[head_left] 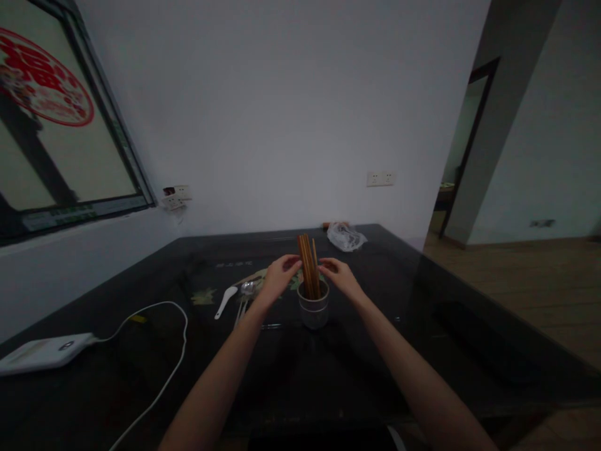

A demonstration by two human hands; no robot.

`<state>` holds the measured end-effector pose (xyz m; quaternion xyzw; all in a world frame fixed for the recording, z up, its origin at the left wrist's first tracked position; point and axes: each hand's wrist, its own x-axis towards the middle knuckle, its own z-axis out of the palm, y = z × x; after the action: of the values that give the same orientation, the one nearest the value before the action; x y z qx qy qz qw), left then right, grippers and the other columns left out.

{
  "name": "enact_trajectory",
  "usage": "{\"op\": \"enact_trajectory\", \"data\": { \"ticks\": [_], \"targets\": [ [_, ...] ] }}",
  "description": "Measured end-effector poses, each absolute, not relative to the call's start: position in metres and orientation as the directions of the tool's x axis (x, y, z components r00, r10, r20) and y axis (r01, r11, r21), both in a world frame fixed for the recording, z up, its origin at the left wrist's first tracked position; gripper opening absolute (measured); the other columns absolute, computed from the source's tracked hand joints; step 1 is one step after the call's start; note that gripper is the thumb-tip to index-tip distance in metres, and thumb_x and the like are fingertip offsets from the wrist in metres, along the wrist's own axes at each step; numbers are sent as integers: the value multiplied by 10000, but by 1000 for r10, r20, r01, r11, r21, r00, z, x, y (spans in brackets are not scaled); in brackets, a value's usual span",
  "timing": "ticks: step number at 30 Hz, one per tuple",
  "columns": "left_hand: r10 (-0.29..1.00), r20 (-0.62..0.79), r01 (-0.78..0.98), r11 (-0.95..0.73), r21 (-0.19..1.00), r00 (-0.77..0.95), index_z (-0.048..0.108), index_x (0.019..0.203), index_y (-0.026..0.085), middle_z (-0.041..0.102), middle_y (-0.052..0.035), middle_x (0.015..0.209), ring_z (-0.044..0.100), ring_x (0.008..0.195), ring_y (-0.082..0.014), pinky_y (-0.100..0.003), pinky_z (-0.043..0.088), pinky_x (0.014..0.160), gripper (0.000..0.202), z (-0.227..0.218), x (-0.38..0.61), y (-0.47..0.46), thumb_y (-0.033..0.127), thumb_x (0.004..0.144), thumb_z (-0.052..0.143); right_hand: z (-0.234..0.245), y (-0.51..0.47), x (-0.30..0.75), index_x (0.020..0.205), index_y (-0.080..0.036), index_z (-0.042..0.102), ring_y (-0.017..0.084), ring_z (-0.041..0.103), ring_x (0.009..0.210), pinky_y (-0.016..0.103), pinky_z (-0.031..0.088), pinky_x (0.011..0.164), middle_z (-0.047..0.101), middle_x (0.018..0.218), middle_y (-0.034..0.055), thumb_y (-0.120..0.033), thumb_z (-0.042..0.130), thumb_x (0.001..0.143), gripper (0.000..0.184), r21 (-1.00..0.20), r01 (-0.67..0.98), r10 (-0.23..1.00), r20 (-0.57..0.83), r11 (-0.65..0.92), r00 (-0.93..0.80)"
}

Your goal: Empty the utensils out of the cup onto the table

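Settling the chopsticks [308, 266], upright in the cup [313, 315] on the bench [307, 379], looks like the step in hand. The left hand's [280, 275] fingers curl beside them, whether gripping I cannot tell; the right hand's [342, 277] are loosely parted. The next move calls for lightness.

Left forearm [230, 363]: bare from wrist down to the bottom edge of the frame, slim, smooth in outline, widening toward lower left. Right forearm [408, 363]: likewise bare, similar build, broadening toward lower right. Left grip [280, 274]: an ungloved hand, slender, narrow at the wrist. Right grip [342, 277]: also ungloved, slender fingers. Bottom centre of frame: black patch [314, 441], pale curved strip [397, 438] at its right; too dim to tell whether clothing
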<state>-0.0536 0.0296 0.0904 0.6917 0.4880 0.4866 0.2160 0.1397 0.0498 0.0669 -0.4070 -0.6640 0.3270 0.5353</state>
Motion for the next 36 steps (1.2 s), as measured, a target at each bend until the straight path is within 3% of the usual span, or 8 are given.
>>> {"op": "enact_trajectory", "data": {
  "ticks": [5,12,20,25,31,36],
  "targets": [
    [898,434,441,-419,794,71,678,937,129,713,-93,983,657,894,-188,-312,516,846,236,84,-48,40,286,773,615,69,55,127,899,-115,694,201,651,812,299,487,739,714,864,83,-368,610,750,306,-863,251,882,362,439,-301],
    [870,489,456,-460,762,60,679,816,125,710,-59,818,650,760,-172,-272,509,720,209,82,-39,37,314,760,609,73,56,127,790,-108,698,176,640,717,250,461,654,711,765,59,-284,661,709,198,-816,338,880,394,468,-266],
    [854,518,438,-483,758,45,688,804,133,714,-63,812,651,749,-174,-269,500,707,191,85,-33,28,304,755,618,77,45,127,765,-133,718,181,630,692,242,428,612,709,727,48,-291,655,724,176,-753,448,876,431,482,-217],
    [813,583,378,-541,751,5,691,811,123,712,-61,807,645,739,-162,-255,497,696,202,110,-28,17,307,751,633,103,33,129,702,-118,693,150,575,587,232,391,535,662,641,36,-334,654,720,220,-766,348,841,502,541,-202],
    [728,685,329,-654,681,28,692,832,116,712,-66,823,642,741,-150,-264,499,721,232,153,-33,9,329,755,639,149,19,126,740,-118,709,116,521,555,232,383,533,629,614,19,-386,617,761,284,-662,340,743,624,668,-242],
    [751,659,334,-633,699,45,690,813,118,712,-62,802,646,736,-155,-266,504,708,224,143,-35,14,327,753,637,140,22,124,722,-106,693,124,535,553,232,401,519,624,598,28,-396,616,753,302,-699,349,780,579,624,-235]
  ]
}}
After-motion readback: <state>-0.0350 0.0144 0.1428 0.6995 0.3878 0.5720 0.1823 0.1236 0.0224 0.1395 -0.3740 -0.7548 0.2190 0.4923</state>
